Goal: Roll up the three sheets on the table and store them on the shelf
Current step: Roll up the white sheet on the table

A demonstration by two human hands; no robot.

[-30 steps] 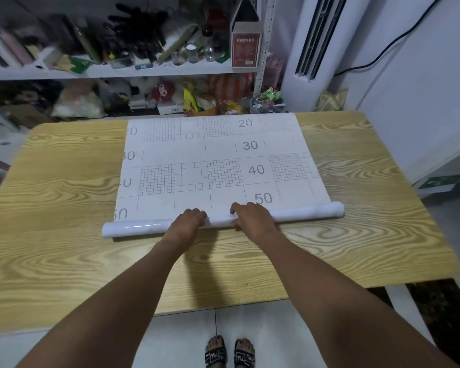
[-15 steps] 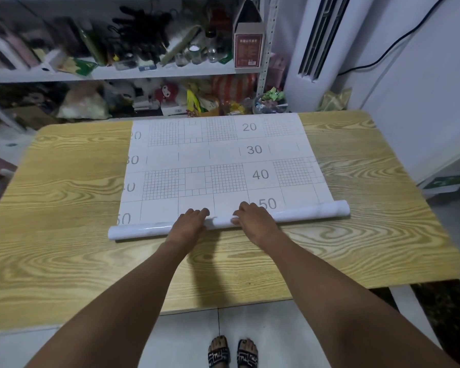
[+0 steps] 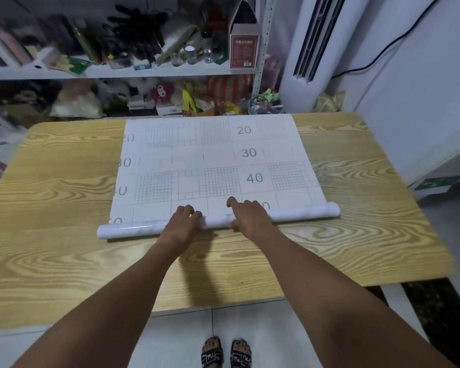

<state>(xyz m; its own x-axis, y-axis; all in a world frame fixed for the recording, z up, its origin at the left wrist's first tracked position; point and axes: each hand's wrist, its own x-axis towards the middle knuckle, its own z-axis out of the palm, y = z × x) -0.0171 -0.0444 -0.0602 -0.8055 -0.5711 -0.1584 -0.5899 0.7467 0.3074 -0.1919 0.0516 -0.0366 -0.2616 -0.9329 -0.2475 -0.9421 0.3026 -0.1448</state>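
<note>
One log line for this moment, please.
stage: sheet partly rolled | left hand: grips roll | right hand: grips roll | roll: on table, near side

Single head view, high, close, facing forward-down over table (image 3: pixel 64 248) toward shelf (image 3: pixel 154 73).

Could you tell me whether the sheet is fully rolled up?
Partly: near end of the sheet rolled under left hand and right hand; the rest lies flat.
</note>
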